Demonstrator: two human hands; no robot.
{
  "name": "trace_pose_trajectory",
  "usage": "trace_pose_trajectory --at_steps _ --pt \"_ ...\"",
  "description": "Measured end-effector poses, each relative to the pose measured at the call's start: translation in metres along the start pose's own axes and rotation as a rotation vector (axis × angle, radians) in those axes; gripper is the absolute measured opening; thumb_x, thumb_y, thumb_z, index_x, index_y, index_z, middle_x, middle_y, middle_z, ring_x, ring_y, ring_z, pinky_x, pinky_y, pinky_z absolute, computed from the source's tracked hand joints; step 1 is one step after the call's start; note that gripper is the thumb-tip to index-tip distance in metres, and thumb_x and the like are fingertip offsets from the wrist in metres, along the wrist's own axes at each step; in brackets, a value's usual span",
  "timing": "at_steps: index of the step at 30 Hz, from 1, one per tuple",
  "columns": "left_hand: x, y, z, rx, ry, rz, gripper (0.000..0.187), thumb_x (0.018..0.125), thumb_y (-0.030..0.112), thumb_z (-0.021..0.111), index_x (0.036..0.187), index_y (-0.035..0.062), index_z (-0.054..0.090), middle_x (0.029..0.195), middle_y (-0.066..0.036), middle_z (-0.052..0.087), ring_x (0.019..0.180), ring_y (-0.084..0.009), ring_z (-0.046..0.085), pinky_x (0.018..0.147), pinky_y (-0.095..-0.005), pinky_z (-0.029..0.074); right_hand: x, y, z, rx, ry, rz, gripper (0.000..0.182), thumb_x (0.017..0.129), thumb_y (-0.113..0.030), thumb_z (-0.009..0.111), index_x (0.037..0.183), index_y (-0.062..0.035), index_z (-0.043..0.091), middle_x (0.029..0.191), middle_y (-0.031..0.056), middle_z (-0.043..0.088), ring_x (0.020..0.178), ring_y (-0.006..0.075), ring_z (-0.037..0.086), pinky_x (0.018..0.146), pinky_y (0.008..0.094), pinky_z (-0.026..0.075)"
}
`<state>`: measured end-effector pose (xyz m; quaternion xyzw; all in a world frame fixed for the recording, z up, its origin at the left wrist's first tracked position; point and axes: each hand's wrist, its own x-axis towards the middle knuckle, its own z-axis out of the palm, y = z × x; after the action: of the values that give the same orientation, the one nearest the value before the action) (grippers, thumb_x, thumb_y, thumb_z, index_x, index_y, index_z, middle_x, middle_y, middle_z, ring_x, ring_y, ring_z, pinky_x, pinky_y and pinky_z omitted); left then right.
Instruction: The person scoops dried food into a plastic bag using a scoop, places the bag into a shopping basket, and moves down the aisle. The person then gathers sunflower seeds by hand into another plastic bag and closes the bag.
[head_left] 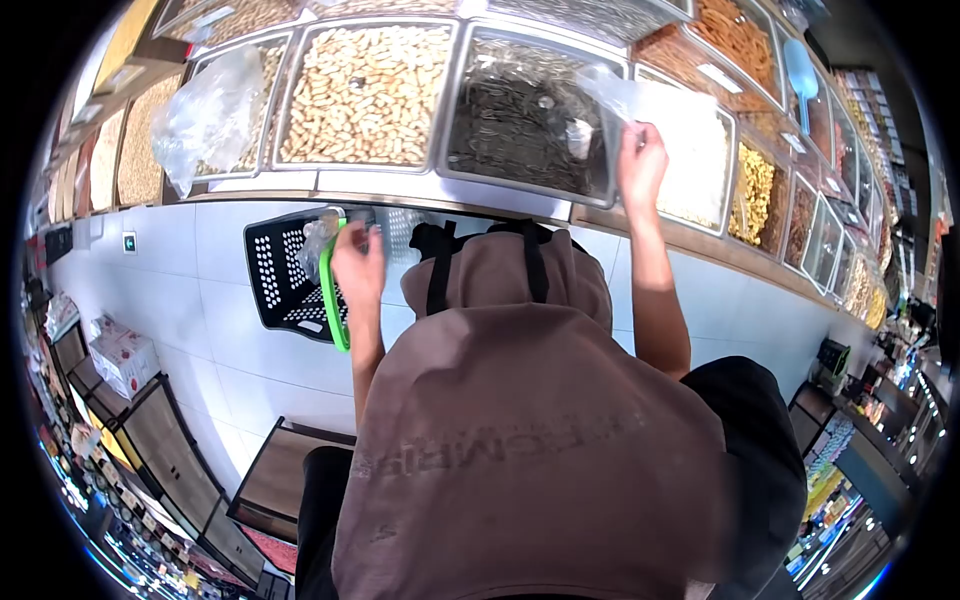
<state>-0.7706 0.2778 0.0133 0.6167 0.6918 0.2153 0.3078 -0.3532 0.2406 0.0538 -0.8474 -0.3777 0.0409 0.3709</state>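
My right hand [642, 165] is closed in a pinch on a clear plastic bag [605, 92]. The bag stretches up and left, over the edge between a bin of dark seeds [525, 125] and a bin of white goods [685, 150]. Smeared by motion, my left hand [358, 262] is right beside the green handle [328, 295] of a black shopping basket [280, 270]; its finger position is unclear. Crumpled clear plastic [318, 240] shows in the basket's upper part, close to the left hand.
A bin of peanuts [365, 95] stands left of the dark seeds. Another clear bag [215, 115] lies over the bin beside it. A blue scoop [800, 70] rests among the right-hand bins. A low brown stand [285, 480] and a white carton [124, 358] are at left.
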Motion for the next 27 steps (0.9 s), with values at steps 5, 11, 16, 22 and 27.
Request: trace_pose_trajectory --at_steps 5,11,16,22,27 --pt "-0.038 0.154 0.036 -0.906 -0.572 -0.008 0.038 0.101 0.018 0.058 0.132 -0.0041 0.057 0.129 -0.015 0.062 0.118 -0.0193 0.057 0.104 -0.0334 0.043 -0.071 -0.073 -0.021 0.415 -0.407 -0.423 0.016 0.089 -0.011 0.068 0.102 -0.0023 0.064 0.115 0.0135 0.065 0.107 0.0312 0.063 0.092 0.0385 0.05" --pt "-0.067 0.133 0.04 -1.133 -0.387 -0.158 0.069 0.092 0.018 0.069 0.149 0.0009 0.034 0.143 -0.016 0.05 0.128 -0.0267 0.052 0.108 -0.0397 0.042 -0.099 -0.103 -0.039 0.85 -0.794 -0.406 0.022 0.095 -0.006 0.058 0.113 0.0072 0.058 0.117 0.0207 0.063 0.12 0.0335 0.058 0.098 0.0371 0.047" --pt "-0.066 0.16 0.003 -0.857 -0.052 -0.049 0.052 0.1 0.015 0.053 0.149 0.0087 0.036 0.141 -0.014 0.05 0.123 -0.0249 0.056 0.097 -0.0367 0.052 -0.075 -0.094 -0.051 1.066 -1.073 -0.598 0.013 0.094 -0.001 0.058 0.105 0.0058 0.059 0.136 0.0174 0.056 0.14 0.0319 0.043 0.11 0.0414 0.042" --pt "-0.004 0.075 -0.077 -0.409 0.181 0.19 0.042 0.096 0.019 0.057 0.133 -0.001 0.055 0.117 -0.014 0.065 0.106 -0.025 0.065 0.087 -0.0352 0.055 -0.073 -0.098 -0.053 0.828 -1.13 -0.631 0.035 0.093 -0.034 0.067 0.104 -0.0023 0.056 0.147 0.0161 0.048 0.129 0.0341 0.053 0.106 0.0422 0.043" --pt "-0.009 0.112 -0.183 0.02 0.553 0.488 0.046 0.099 0.027 0.055 0.134 -0.0028 0.054 0.123 -0.017 0.063 0.106 -0.0261 0.065 0.085 -0.0368 0.058 -0.054 -0.047 0.012 0.833 -0.896 -0.171 0.049 0.096 -0.029 0.066 0.132 -0.0002 0.047 0.133 0.0183 0.058 0.115 0.0268 0.062 0.096 0.04 0.05"
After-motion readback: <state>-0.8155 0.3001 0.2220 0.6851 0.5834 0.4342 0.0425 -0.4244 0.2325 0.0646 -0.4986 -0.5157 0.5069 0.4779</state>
